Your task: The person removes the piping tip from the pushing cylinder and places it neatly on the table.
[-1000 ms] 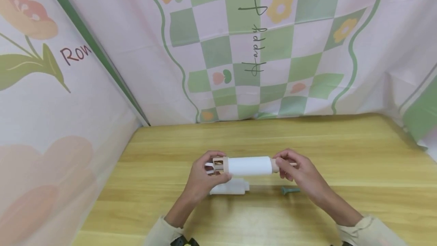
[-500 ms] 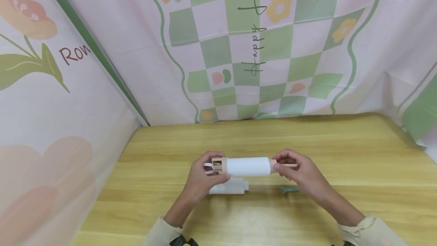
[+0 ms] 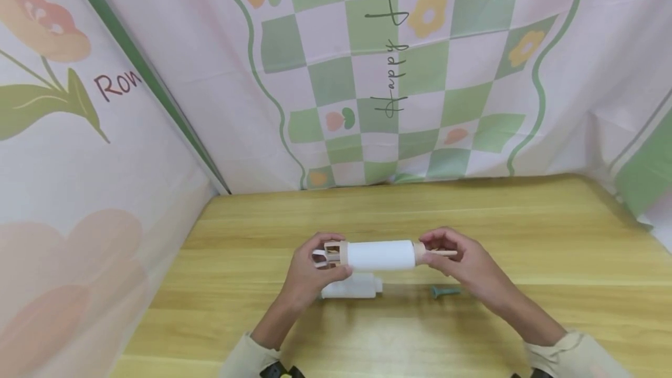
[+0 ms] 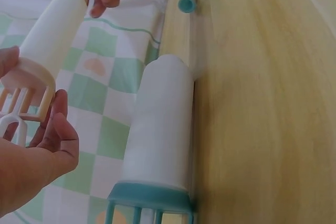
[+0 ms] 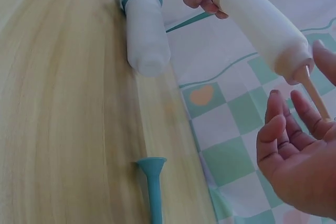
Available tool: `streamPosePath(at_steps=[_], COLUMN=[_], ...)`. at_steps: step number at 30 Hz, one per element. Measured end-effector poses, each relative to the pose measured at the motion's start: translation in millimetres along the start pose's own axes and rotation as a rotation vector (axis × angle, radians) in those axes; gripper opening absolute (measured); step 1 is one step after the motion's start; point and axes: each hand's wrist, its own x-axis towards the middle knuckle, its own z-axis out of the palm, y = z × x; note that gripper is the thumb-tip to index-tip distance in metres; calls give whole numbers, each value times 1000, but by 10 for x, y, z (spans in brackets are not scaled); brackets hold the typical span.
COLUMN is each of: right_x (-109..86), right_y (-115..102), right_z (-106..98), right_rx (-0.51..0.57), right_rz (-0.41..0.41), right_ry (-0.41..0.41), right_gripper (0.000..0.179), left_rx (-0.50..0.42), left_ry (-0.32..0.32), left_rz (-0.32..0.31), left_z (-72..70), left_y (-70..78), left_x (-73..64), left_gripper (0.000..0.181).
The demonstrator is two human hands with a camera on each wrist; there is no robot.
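Observation:
A white squeeze bottle (image 3: 380, 255) is held level above the table, with a beige slotted collar (image 3: 343, 253) at its left end and a beige nozzle cap (image 3: 419, 253) at its right. My left hand (image 3: 312, 270) grips the collar end between thumb and fingers; white prongs show inside the collar. At the other end my right hand (image 3: 464, 255) has thumb and fingertips round the nozzle cap, its thin spout (image 5: 314, 95) reaching toward the palm. In the right wrist view the lower fingers stand slightly off the cap.
Beneath the held bottle a second white bottle (image 3: 352, 286) lies on the wooden table (image 3: 394, 337), with a teal slotted collar (image 4: 152, 195). To its right lies a teal nozzle (image 3: 445, 291). A patterned curtain (image 3: 378, 156) hangs along the back edge.
My right thumb and fingers have shifted round the nozzle cap, showing more of its spout. The bottle has moved very slightly left; my left hand keeps its grip.

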Motion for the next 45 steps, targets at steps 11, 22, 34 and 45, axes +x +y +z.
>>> streamPosePath(at_steps=[11, 22, 34, 45], right_x=[28, 7, 8, 36], right_y=[-35, -7, -26, -53], right_z=[-6, -5, 9, 18], right_rx=[-9, 55, 29, -30], right_rz=[29, 10, -15, 93], right_ry=[-27, -45, -43, -54], right_gripper=[23, 27, 40, 28], left_rx=[8, 4, -2, -18], left_ry=[-1, -2, -9, -14], left_rz=[4, 6, -10, -18], left_z=[-11, -21, -46, -53], left_y=[19, -7, 11, -3], left_x=[5, 4, -9, -12], left_gripper=[47, 47, 47, 47])
